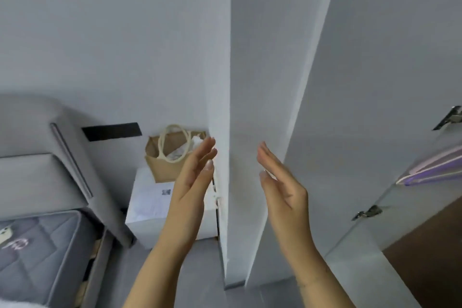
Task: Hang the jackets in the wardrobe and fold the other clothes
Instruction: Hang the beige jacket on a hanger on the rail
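The hanger (pixel 432 170) and bed (pixel 37 252) are cut off (frame edges).

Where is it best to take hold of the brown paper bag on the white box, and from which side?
Grip the brown paper bag by its cream rope handles, coming from above: it stands upright, and the loops rise over the open top with room for fingers.

Open gap between left hand (pixel 192 180) and right hand (pixel 280 182); white wardrobe panel (pixel 260 82) blocks ahead; paper bag (pixel 162 157) sits beside it, left.
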